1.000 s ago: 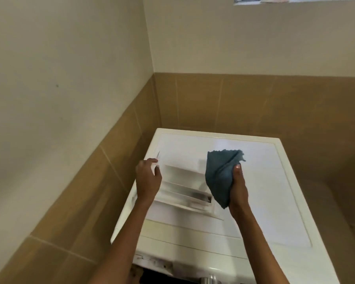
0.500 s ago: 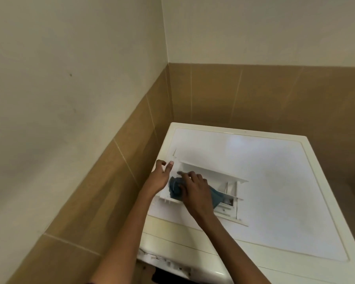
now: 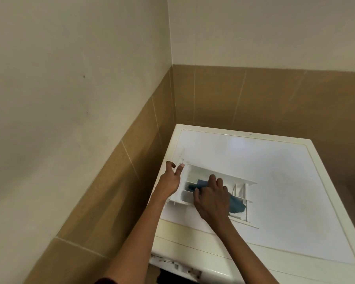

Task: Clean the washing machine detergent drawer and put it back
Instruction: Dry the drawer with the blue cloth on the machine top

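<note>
No legible text, brand, number or sign can be read. The control panel at the front left corner of the washing machine carries small dark marks. These may be lettering or symbols, but they are too small and blurred to read.

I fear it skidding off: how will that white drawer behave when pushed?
Probably light and stiff: the detergent drawer is thin-walled white plastic. It would likely slide on the smooth machine top, perhaps why the left hand holds its end while the right hand wipes inside with the blue cloth.
</note>
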`<move>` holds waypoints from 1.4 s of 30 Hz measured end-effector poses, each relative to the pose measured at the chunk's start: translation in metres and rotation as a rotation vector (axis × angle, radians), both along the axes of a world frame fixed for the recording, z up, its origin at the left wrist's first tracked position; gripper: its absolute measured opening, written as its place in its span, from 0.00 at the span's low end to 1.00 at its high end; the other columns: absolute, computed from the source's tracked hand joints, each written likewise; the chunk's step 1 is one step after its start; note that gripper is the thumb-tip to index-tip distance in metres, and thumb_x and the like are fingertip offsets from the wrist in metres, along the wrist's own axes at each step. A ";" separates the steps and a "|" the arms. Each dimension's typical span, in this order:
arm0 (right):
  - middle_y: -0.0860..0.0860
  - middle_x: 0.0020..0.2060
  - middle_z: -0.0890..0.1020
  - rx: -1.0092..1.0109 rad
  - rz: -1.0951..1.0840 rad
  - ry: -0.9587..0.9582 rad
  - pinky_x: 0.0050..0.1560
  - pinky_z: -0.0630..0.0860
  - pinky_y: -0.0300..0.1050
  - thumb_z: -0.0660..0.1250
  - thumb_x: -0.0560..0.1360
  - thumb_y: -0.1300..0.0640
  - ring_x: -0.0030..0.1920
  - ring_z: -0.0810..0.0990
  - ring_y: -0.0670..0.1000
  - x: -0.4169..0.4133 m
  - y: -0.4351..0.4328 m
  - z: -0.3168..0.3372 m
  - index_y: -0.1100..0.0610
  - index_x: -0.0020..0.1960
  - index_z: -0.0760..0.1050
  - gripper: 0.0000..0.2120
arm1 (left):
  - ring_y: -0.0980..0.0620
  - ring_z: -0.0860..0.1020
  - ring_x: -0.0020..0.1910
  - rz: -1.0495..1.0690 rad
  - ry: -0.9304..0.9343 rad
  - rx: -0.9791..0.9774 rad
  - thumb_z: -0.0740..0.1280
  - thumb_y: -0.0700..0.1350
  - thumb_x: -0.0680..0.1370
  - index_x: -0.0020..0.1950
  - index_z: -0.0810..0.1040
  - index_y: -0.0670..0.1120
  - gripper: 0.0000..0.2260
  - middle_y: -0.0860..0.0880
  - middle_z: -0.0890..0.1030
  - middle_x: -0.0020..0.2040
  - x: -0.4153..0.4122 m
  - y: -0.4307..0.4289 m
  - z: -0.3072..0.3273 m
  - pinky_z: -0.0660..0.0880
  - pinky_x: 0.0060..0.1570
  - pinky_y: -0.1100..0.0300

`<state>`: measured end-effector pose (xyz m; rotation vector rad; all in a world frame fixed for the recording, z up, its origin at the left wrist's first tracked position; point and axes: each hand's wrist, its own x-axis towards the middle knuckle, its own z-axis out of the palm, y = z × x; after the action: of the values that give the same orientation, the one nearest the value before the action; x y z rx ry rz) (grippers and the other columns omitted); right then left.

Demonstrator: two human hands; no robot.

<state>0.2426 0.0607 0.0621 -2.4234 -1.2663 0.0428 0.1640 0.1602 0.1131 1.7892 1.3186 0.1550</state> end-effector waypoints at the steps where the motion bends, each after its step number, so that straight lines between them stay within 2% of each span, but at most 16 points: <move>1: 0.54 0.46 0.77 -0.003 0.020 0.050 0.45 0.72 0.49 0.45 0.71 0.46 0.47 0.76 0.54 -0.007 0.006 0.000 0.57 0.36 0.80 0.27 | 0.41 0.75 0.60 0.003 -0.004 -0.002 0.50 0.55 0.82 0.69 0.58 0.45 0.20 0.40 0.73 0.64 0.001 0.000 0.000 0.70 0.55 0.54; 3: 0.54 0.48 0.77 0.025 0.051 0.077 0.48 0.73 0.50 0.44 0.71 0.46 0.48 0.76 0.54 -0.017 0.013 0.001 0.57 0.38 0.79 0.27 | 0.40 0.75 0.60 0.011 -0.003 -0.004 0.50 0.55 0.82 0.69 0.58 0.45 0.20 0.40 0.73 0.65 0.000 0.001 0.000 0.71 0.56 0.53; 7: 0.51 0.39 0.75 -0.030 0.103 -0.065 0.35 0.72 0.45 0.51 0.71 0.51 0.37 0.76 0.52 0.004 -0.003 -0.005 0.56 0.30 0.78 0.21 | 0.43 0.76 0.51 0.010 -0.007 0.003 0.50 0.55 0.82 0.68 0.58 0.45 0.20 0.39 0.75 0.61 0.000 0.003 -0.003 0.69 0.46 0.57; 10: 0.52 0.41 0.73 -0.103 0.052 -0.090 0.40 0.71 0.47 0.50 0.72 0.51 0.44 0.75 0.55 0.033 -0.028 -0.006 0.56 0.36 0.82 0.22 | 0.46 0.75 0.44 0.006 -0.003 0.015 0.51 0.56 0.81 0.67 0.59 0.45 0.20 0.39 0.77 0.53 0.001 0.003 -0.007 0.70 0.44 0.56; 12: 0.51 0.43 0.69 -0.158 0.034 0.023 0.42 0.68 0.44 0.54 0.76 0.53 0.49 0.71 0.53 0.046 -0.037 -0.004 0.57 0.42 0.82 0.18 | 0.48 0.74 0.42 -0.008 0.001 0.027 0.51 0.56 0.81 0.66 0.59 0.45 0.20 0.39 0.77 0.54 0.001 0.003 -0.008 0.70 0.44 0.56; 14: 0.52 0.41 0.68 -0.128 -0.013 0.240 0.40 0.64 0.41 0.60 0.76 0.55 0.45 0.69 0.50 0.052 -0.035 0.001 0.60 0.33 0.77 0.16 | 0.49 0.74 0.41 -0.016 0.002 0.028 0.51 0.56 0.81 0.66 0.59 0.45 0.20 0.39 0.77 0.54 0.001 0.003 -0.008 0.70 0.43 0.56; 16: 0.56 0.34 0.71 0.070 -0.157 0.483 0.33 0.63 0.39 0.62 0.75 0.57 0.37 0.70 0.51 0.055 -0.028 0.007 0.60 0.25 0.67 0.21 | 0.50 0.73 0.40 -0.002 -0.002 0.024 0.51 0.56 0.81 0.67 0.59 0.45 0.19 0.41 0.77 0.50 0.001 0.003 -0.008 0.69 0.42 0.56; 19: 0.60 0.29 0.73 0.437 -0.318 0.797 0.30 0.64 0.41 0.57 0.76 0.62 0.33 0.71 0.52 0.062 -0.009 0.018 0.66 0.32 0.71 0.16 | 0.49 0.74 0.38 0.012 -0.010 0.026 0.50 0.57 0.81 0.65 0.59 0.45 0.20 0.43 0.76 0.45 0.000 0.004 -0.009 0.70 0.43 0.55; 21: 0.60 0.35 0.77 0.481 -0.285 0.731 0.33 0.66 0.41 0.57 0.77 0.61 0.36 0.73 0.53 0.060 0.011 0.025 0.67 0.38 0.74 0.14 | 0.44 0.77 0.48 0.016 -0.010 0.016 0.49 0.57 0.81 0.66 0.59 0.46 0.20 0.40 0.77 0.55 0.000 0.005 -0.009 0.71 0.47 0.54; 24: 0.51 0.45 0.77 0.330 -0.031 0.519 0.44 0.68 0.34 0.62 0.77 0.59 0.44 0.75 0.48 0.037 0.037 0.025 0.59 0.51 0.79 0.08 | 0.41 0.75 0.60 0.024 -0.014 0.005 0.49 0.57 0.81 0.68 0.59 0.46 0.20 0.40 0.72 0.65 0.001 0.003 -0.006 0.71 0.53 0.53; 26: 0.51 0.45 0.78 0.254 0.062 0.397 0.41 0.65 0.24 0.62 0.77 0.64 0.40 0.71 0.41 0.022 0.043 0.013 0.60 0.53 0.79 0.09 | 0.40 0.73 0.63 0.026 -0.019 0.002 0.48 0.57 0.81 0.69 0.59 0.46 0.21 0.40 0.71 0.67 0.002 0.002 -0.005 0.70 0.58 0.51; 29: 0.56 0.43 0.83 0.187 0.038 0.376 0.38 0.66 0.28 0.60 0.78 0.62 0.39 0.78 0.47 0.019 0.047 0.001 0.62 0.47 0.81 0.10 | 0.40 0.73 0.62 0.023 -0.018 0.015 0.48 0.56 0.82 0.68 0.59 0.45 0.20 0.39 0.71 0.67 0.002 0.002 -0.005 0.69 0.57 0.51; 31: 0.55 0.43 0.83 0.044 0.026 0.369 0.37 0.67 0.38 0.59 0.79 0.54 0.42 0.80 0.53 0.025 0.050 0.003 0.61 0.47 0.80 0.14 | 0.40 0.73 0.62 0.025 -0.008 0.022 0.48 0.56 0.82 0.68 0.59 0.46 0.19 0.40 0.71 0.67 0.003 0.003 -0.004 0.69 0.57 0.52; 34: 0.53 0.43 0.82 -0.062 0.080 0.333 0.35 0.66 0.39 0.52 0.80 0.44 0.40 0.77 0.51 0.027 0.046 0.003 0.58 0.48 0.78 0.21 | 0.41 0.72 0.64 0.031 0.009 0.022 0.48 0.55 0.82 0.70 0.58 0.46 0.20 0.41 0.69 0.69 0.004 0.003 -0.003 0.69 0.60 0.51; 38: 0.55 0.50 0.82 -0.188 0.064 0.314 0.44 0.71 0.44 0.55 0.78 0.48 0.50 0.79 0.56 0.040 0.039 -0.001 0.56 0.52 0.79 0.17 | 0.42 0.73 0.62 0.049 0.009 0.047 0.49 0.55 0.82 0.69 0.60 0.45 0.20 0.42 0.71 0.67 0.003 0.002 -0.005 0.70 0.57 0.52; 42: 0.56 0.54 0.81 -0.347 -0.125 0.283 0.46 0.69 0.43 0.57 0.76 0.51 0.55 0.78 0.57 0.070 0.019 0.006 0.55 0.58 0.77 0.16 | 0.44 0.76 0.55 0.045 -0.003 0.052 0.49 0.56 0.82 0.67 0.61 0.45 0.20 0.41 0.75 0.61 0.003 0.004 -0.009 0.70 0.49 0.55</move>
<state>0.3122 0.0796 0.0685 -2.6572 -1.0460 0.5931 0.1668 0.1638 0.1037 1.8022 1.3644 0.2188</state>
